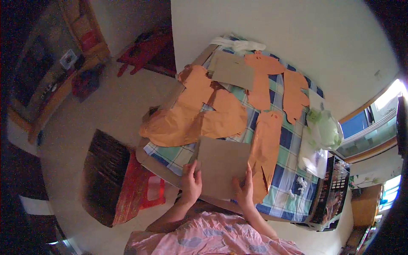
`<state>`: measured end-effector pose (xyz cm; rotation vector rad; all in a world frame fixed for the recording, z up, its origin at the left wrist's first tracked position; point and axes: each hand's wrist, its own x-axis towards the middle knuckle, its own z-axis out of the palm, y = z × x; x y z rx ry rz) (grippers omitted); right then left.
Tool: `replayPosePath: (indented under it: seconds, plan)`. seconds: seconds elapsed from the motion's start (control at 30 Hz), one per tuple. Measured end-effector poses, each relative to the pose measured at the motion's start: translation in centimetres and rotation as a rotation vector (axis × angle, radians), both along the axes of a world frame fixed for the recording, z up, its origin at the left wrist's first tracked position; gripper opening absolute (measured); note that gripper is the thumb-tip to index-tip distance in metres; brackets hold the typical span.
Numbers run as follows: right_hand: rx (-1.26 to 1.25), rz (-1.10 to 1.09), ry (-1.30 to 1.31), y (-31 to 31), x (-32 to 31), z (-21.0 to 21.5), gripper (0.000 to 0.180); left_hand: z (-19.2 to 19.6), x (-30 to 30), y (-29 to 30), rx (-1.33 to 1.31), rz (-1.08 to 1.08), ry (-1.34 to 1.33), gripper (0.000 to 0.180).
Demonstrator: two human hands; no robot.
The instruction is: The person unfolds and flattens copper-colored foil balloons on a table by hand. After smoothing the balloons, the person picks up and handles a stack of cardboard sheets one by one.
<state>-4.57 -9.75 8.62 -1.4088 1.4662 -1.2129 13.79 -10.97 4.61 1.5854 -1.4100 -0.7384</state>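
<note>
Between my two hands is a flat grey-brown cardboard sheet (224,163), tilted over the near edge of a surface covered with checked cloth (170,158). My left hand (192,185) grips its left edge, thumb on the front. Along the right edge, my right hand (243,189) holds it the same way. Just beyond the sheet lies a crumpled pile of orange-brown cut pieces (191,121), like paper or thin leather. Another long orange-brown piece (267,138) lies to the right of the sheet. Whether the cardboard is one layer or several, I cannot tell.
More cardboard (233,70) and irregular orange-brown pieces (295,91) lie at the far side. A pale green plastic bag (325,127) sits at the right, near a black crate (333,191). On the left floor stands a dark open box (106,170) beside a red plastic stool (156,191).
</note>
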Motion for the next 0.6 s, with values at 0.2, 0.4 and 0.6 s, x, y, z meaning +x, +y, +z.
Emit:
replayPosePath:
  seconds: [0.2,0.4,0.6]
  plan:
    - [0.250,-0.031,-0.538,-0.1,-1.5,-0.2,0.068,-0.9,0.3,-0.6,-0.214,-0.025,-0.012,0.039]
    - [0.191,0.029,-0.535,0.4,-2.4,0.4,0.063,0.6,1.5,-1.3,0.002,-0.011,0.690,0.032]
    - [-0.042,0.281,-0.409,1.9,-2.9,1.3,0.059,3.1,2.0,-1.9,0.181,-0.095,0.785,0.024]
